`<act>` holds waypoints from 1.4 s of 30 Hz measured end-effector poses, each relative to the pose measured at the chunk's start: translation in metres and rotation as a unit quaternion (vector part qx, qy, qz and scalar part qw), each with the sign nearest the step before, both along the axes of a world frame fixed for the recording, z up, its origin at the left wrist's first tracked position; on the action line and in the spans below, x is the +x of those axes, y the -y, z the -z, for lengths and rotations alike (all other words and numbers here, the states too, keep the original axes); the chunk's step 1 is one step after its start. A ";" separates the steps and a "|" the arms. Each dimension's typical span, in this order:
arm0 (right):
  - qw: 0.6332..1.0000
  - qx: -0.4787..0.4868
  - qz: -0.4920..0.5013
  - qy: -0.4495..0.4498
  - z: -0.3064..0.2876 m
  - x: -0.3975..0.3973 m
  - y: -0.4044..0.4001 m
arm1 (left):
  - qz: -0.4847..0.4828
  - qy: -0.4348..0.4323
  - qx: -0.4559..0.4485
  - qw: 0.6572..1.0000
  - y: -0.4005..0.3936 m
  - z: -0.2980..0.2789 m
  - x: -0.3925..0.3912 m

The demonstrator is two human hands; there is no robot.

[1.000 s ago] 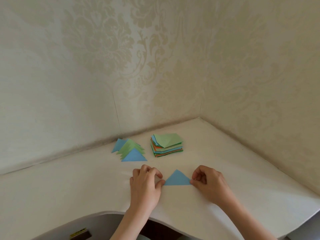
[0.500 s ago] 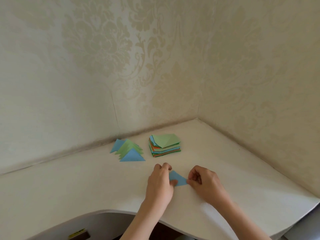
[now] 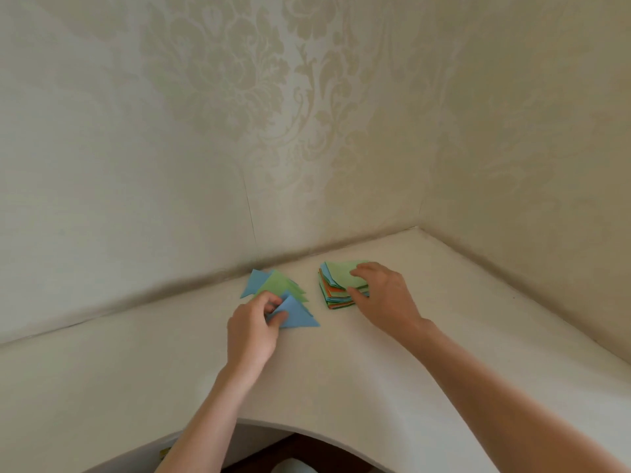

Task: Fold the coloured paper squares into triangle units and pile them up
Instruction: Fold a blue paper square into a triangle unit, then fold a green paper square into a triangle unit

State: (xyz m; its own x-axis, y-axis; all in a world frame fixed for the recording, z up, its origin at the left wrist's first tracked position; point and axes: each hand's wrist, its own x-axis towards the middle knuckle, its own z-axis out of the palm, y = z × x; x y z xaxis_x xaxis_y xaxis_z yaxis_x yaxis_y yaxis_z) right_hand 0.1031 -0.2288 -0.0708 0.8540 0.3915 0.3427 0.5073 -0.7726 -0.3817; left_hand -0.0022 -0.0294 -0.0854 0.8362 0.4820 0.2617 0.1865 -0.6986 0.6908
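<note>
A pile of folded blue and green triangle units (image 3: 273, 285) lies near the back wall. My left hand (image 3: 254, 327) pinches a small folded blue triangle (image 3: 276, 315) at the pile's front edge, over the top blue unit (image 3: 298, 314). To the right stands a stack of coloured paper squares (image 3: 336, 295) with a green sheet (image 3: 341, 274) on top. My right hand (image 3: 386, 295) rests on that stack, fingers spread over the green sheet and thumb at the stack's front side.
The white tabletop (image 3: 341, 370) sits in a corner between two patterned walls (image 3: 239, 131). Its front edge curves inward around a cut-out (image 3: 293, 448) just below my arms.
My left hand carried the folded blue triangle from the table's front back to the triangle pile. My right hand let go of it and reached to the stack of squares.
</note>
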 end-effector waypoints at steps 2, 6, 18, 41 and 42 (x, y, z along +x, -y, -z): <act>0.999 -0.035 -0.015 -0.009 0.004 0.004 -0.009 | -0.002 0.006 0.009 1.000 -0.006 0.003 0.001; 0.997 -0.072 0.004 0.005 0.017 0.008 -0.019 | 0.002 0.017 0.015 1.000 -0.012 0.009 0.005; 0.996 0.004 0.058 0.067 0.011 0.003 -0.016 | 0.008 0.057 0.042 0.997 -0.011 0.013 0.006; 0.997 0.037 -0.042 0.051 0.034 -0.095 0.100 | 0.312 0.074 0.061 0.945 0.116 0.025 -0.027; 0.997 0.061 -0.049 0.024 0.036 -0.094 0.101 | 0.307 0.077 0.056 0.947 0.115 0.025 -0.028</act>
State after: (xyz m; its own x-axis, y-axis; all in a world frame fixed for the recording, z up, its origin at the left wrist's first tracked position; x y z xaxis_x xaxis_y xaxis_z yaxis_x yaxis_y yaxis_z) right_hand 0.0087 -0.3297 -0.1068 0.7953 0.4253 0.4321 0.5981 -0.6671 -0.4442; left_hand -0.0297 -0.1449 -0.1106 0.8978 -0.1204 0.4237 -0.3750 -0.7135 0.5919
